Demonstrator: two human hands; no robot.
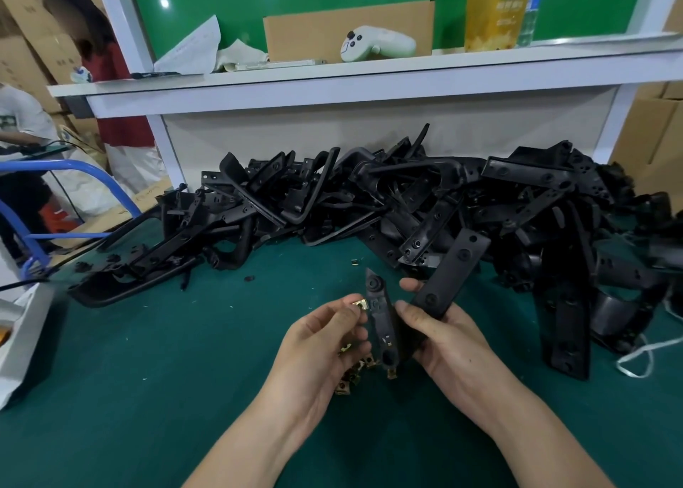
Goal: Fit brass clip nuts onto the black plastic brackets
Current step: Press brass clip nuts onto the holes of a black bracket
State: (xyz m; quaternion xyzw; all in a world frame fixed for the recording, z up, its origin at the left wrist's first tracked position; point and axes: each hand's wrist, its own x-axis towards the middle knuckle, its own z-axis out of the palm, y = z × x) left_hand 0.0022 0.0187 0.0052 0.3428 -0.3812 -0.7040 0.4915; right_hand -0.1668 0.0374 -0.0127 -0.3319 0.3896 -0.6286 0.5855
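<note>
Nearest the camera, two bare forearms reach in over the green counter (148, 376). The left hand (325, 336) has its thumb and fingers curled in, pinching a brass clip nut (357, 304) against the left edge of a black plastic bracket (380, 321). The right hand (443, 336) grips that same bracket from the other side, with the thumb laid across its face and the fingertips showing behind it. The bracket is held above the counter between both hands. One narrow arm stands nearly upright and a broader flat arm slants up and to the right. A second brass clip (391, 374) sits at the lower tip of the bracket. Just beneath the left hand, partly hidden by it, a small heap of loose clip nuts (354, 373) lies on the counter. A single stray nut (355, 262) lies farther out, near the front of a large tangled pile of black brackets (406, 199) that spans most of the counter's width. A white cord (639, 354) loops at the right by the pile. Behind the pile a white shelf (332, 77) carries a folded cardboard sheet (347, 29), a white handheld controller (377, 42) and a yellow bottle (495, 7). At far left a person in a red top (111, 81) stands among cardboard boxes, beyond a blue tubular frame (37, 210).
</note>
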